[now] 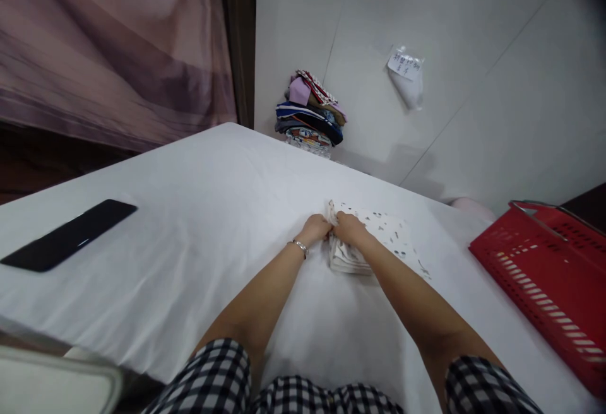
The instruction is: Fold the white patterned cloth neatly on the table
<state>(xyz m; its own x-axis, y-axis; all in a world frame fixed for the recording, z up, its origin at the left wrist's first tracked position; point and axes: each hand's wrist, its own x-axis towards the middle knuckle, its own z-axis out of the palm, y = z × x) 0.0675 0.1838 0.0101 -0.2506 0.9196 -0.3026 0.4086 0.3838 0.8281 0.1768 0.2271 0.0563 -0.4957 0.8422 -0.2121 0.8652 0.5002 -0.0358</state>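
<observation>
A folded white cloth with small dark prints (386, 228) lies on the white-covered table, its layers stacked at the near left corner. My left hand (318, 229) is closed at the cloth's left edge, its fingertips pinching the fabric. Just beside it, my right hand (350, 230) grips the same edge from above, with the fingers of both hands meeting there. A small fold of the cloth stands up beyond my fingers. My right forearm covers part of the near side of the cloth. A silver bracelet (300, 248) circles my left wrist.
A black flat slab (71, 234) rests at the table's left. The red basket (549, 275) stands at the right edge. Beyond the table are a pile of folded clothes (311, 111) and a plastic bag with a handwritten label (407, 76). A pinkish curtain (118, 41) hangs at upper left.
</observation>
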